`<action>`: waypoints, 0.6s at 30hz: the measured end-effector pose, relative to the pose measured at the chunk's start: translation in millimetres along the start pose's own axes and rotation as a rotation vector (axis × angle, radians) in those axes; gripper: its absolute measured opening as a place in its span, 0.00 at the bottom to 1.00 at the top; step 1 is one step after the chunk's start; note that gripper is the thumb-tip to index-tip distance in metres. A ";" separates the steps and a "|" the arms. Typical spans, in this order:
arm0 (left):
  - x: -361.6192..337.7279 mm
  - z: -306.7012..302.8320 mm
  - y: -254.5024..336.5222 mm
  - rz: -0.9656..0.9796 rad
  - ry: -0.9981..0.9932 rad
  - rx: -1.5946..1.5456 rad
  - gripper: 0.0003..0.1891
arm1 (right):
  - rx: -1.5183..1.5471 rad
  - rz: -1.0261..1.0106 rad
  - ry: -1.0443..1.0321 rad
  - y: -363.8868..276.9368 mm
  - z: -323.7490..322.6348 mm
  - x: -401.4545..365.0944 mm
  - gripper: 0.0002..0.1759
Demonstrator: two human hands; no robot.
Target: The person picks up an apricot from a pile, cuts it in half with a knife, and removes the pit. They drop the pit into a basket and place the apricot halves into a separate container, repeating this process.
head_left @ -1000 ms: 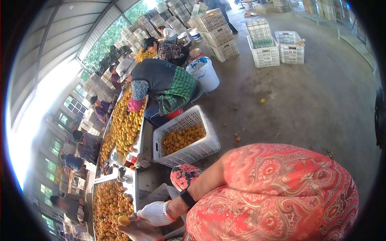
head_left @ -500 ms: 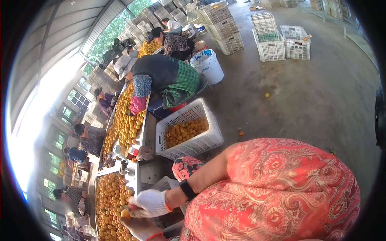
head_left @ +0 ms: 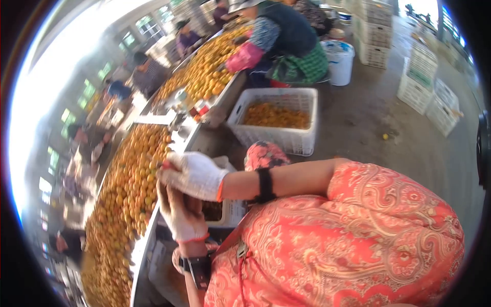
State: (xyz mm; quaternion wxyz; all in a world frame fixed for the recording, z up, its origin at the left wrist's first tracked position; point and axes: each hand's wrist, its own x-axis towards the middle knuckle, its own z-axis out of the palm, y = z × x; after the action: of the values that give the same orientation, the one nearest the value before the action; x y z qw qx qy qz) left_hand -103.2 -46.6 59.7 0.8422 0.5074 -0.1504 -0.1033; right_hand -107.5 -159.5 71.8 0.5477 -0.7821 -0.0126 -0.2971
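Two gloved hands meet beside a long table heaped with apricots (head_left: 120, 189). My right hand (head_left: 197, 176), in a white glove with an orange cuff, is closed; a small red object (head_left: 165, 165) shows at its fingertips. Just below it my left hand (head_left: 179, 212) has its glove stained brown and its fingers curled up against the right hand. Whatever lies between the left fingers is hidden. Beneath both hands, a white crate (head_left: 232, 212) stands partly covered beside the table edge.
A white crate (head_left: 307, 135) of orange fruit pieces stands past my knee. Nearby, a co-worker in pink gloves (head_left: 245, 56) leans over the table, with a white bucket (head_left: 338, 64) behind. More people sit across the table. Stacked crates (head_left: 376, 33) stand on the floor.
The view has swung, so table and crates sit differently. The apricot seen at my left fingers is out of sight; both hands are now pressed close together, nearer my body.
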 end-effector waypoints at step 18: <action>28.4 -17.9 -0.2 -0.452 0.221 -0.380 0.15 | -0.191 -0.360 -0.038 39.3 36.3 25.8 0.13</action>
State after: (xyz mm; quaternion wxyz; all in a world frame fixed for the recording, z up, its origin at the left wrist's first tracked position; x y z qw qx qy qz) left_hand -70.3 -41.3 55.8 0.8888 0.3697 0.0804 -0.2584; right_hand -56.4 -151.7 42.7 0.4088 -0.8210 -0.1345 -0.3752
